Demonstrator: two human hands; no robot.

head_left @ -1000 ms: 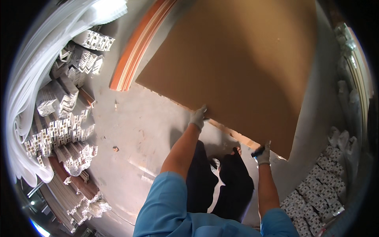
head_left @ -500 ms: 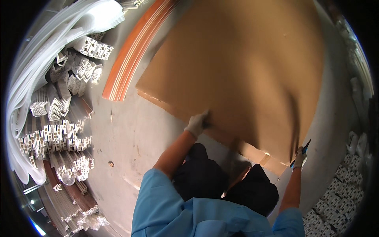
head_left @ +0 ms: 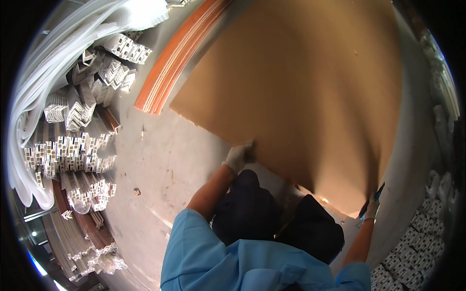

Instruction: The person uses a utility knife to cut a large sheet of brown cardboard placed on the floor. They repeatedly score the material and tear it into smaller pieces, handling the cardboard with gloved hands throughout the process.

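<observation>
A large brown cardboard sheet [head_left: 291, 87] spreads out in front of me, its near edge lifted and bowed. My left hand [head_left: 239, 156], in a pale glove, is closed on that edge left of the middle. At the near right corner is my right hand [head_left: 371, 209], gloved too and closed around a slim blue-and-black utility knife [head_left: 380, 191]. The right fingers are beside or against the cardboard; whether they pinch it too is hard to see. Shadow hides most of the sheet's underside.
Orange-brown long strips [head_left: 182, 53] lie left of the cardboard on the grey floor [head_left: 160, 160]. Stacked white-ended profiles [head_left: 68, 153] and clear plastic wrapping [head_left: 48, 82] line the left side. More bundled profiles [head_left: 412, 247] stand at the lower right. My knees are just below the cardboard's near edge.
The cardboard's near right corner has come closer to me, and my right hand has moved slightly down with it. The strip of cardboard visible beneath the near edge is now mostly covered.
</observation>
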